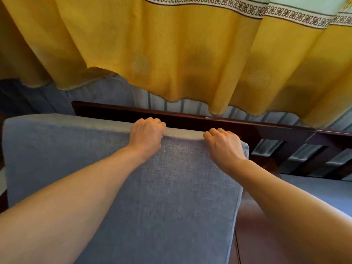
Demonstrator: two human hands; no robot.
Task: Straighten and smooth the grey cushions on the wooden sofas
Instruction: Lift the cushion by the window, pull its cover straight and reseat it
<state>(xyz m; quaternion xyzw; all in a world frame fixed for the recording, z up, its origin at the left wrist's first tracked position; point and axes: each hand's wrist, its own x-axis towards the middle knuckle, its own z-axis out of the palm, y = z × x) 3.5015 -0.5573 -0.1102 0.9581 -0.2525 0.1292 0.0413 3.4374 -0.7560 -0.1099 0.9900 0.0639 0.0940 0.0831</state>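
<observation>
A large grey-blue woven back cushion (pixel 62 149) leans against the dark wooden sofa frame (pixel 219 123). My left hand (pixel 146 136) grips its top edge near the middle, fingers curled over the back of it. Near the cushion's upper right corner, my right hand (pixel 224 145) grips the same top edge, fingers also curled over. Between the two hands the top seam dips slightly. Both forearms reach across the cushion's front face.
A yellow curtain (pixel 171 54) with a patterned white band hangs just behind the sofa back. To the right are the sofa's slatted wooden backrest (pixel 304 155) and another grey seat cushion (pixel 314 189). Bare dark wood (pixel 253 225) shows beside the cushion's right edge.
</observation>
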